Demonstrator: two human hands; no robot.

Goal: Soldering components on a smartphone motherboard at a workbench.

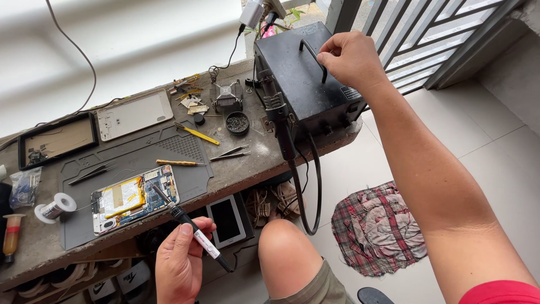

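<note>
My left hand point(181, 260) grips a black soldering iron point(191, 226) like a pen, its tip resting over the opened tablet point(134, 198) with its yellow battery and blue circuit board. That tablet lies on a grey work mat point(185, 151). My right hand point(350, 56) reaches across to the black rework station box point(298, 79) at the bench's right end, fingers closed on its metal top handle. A hot-air wand point(279, 121) hangs in a holder on the box's left side, its hose looping down.
A solder spool point(55, 206), tweezers point(229, 152), yellow-handled tools point(197, 134), a tin point(237, 122), a heatsink point(226, 94), a white tablet back cover point(134, 114) and a black frame point(56, 138) lie on the bench. A plaid cloth point(378, 225) lies on the tiled floor; shoes sit underneath.
</note>
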